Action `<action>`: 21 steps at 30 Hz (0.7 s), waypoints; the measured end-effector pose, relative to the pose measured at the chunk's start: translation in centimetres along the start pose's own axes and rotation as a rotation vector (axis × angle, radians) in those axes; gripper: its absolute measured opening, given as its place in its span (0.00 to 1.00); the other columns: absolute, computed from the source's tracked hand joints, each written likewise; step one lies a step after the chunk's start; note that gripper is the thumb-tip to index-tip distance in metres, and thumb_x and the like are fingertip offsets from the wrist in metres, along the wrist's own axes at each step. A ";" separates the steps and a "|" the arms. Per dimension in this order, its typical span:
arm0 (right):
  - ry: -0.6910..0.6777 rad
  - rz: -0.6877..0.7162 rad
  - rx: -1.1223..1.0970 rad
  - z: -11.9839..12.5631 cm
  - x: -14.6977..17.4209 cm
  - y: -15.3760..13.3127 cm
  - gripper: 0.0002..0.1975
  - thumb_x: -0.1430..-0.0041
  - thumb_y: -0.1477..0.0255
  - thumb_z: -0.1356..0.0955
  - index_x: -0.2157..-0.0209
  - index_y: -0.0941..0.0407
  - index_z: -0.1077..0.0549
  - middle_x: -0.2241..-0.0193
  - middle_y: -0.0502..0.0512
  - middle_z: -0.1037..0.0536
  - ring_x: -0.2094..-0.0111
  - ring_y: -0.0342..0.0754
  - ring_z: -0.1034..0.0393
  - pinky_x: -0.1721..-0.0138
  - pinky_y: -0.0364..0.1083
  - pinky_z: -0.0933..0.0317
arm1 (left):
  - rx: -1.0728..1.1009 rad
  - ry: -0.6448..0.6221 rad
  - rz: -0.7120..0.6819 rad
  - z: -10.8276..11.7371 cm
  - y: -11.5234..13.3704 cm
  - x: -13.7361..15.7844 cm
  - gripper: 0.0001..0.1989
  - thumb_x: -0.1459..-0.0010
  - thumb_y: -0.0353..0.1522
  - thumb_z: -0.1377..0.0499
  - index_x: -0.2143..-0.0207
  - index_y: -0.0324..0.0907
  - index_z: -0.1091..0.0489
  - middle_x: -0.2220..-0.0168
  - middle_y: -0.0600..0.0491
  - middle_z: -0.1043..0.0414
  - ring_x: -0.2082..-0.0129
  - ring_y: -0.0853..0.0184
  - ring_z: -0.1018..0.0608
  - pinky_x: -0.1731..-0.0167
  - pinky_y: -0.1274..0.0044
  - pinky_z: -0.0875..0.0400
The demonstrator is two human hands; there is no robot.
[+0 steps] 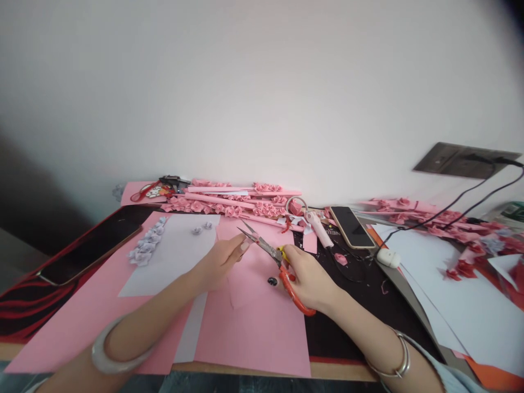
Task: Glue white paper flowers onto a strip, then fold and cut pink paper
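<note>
In my right hand [307, 273] is a pair of scissors [266, 246] with orange and yellow handles, its blades pointing up and left and slightly apart. My left hand [223, 259] is closed in a pinch beside the blade tips. A small pink bit shows between the blades near its fingertips, but what the fingers hold is mostly hidden. Beneath both hands lies pink paper [254, 338]. A small black round thing [272, 281] is by my right fingers. To the left, folded pale-lilac paper flowers [147, 243] rest on a white sheet [180, 240].
Along the wall lie pink paper flowers and rolled stems [229, 204]. A glue gun [321, 229] and a phone [352, 226] are at back right, a dark tablet-like device [92, 245] at left. A white earphone case [388, 258] sits near white sheets [454, 295]; cables hang from a socket [462, 160].
</note>
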State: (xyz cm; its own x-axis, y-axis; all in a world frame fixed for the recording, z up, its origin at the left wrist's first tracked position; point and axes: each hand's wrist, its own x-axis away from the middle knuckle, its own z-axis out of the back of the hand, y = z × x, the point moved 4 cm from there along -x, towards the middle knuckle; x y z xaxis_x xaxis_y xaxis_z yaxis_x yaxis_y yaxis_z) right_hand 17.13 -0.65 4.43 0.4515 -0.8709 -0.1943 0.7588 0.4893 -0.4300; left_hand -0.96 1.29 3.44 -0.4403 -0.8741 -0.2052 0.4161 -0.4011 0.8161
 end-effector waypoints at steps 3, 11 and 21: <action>-0.008 0.002 -0.002 0.0 0.1 -0.1 0.10 0.52 0.70 0.36 0.70 0.54 0.45 0.73 0.49 0.36 0.77 0.43 0.43 0.76 0.41 0.50 | -0.038 -0.011 -0.015 0.1 0.0 0.0 0.15 0.38 0.39 0.61 0.74 0.43 0.47 0.82 0.62 0.56 0.84 0.73 0.48 0.81 0.79 0.53; -0.009 -0.011 0.056 0.0 0.1 -0.1 0.12 0.50 0.68 0.36 0.77 0.54 0.46 0.75 0.48 0.39 0.78 0.41 0.45 0.77 0.41 0.52 | -0.072 -0.029 -0.033 0.1 0.6 0.0 0.15 0.37 0.38 0.61 0.75 0.43 0.47 0.82 0.62 0.54 0.83 0.73 0.47 0.80 0.79 0.51; 0.012 -0.006 0.050 -0.5 0.0 0.2 0.18 0.50 0.61 0.35 0.79 0.55 0.48 0.79 0.48 0.40 0.79 0.41 0.46 0.77 0.41 0.52 | -0.030 -0.035 0.011 -0.1 0.3 0.0 0.15 0.37 0.38 0.62 0.76 0.44 0.50 0.82 0.62 0.56 0.83 0.73 0.49 0.81 0.79 0.52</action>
State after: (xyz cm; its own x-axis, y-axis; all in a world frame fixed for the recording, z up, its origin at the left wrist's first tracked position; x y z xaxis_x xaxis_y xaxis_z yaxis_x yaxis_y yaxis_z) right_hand 17.06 -0.61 3.92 0.4413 -0.8743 -0.2023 0.7840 0.4853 -0.3871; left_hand -0.70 1.17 3.62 -0.4633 -0.8684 -0.1768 0.4447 -0.4004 0.8012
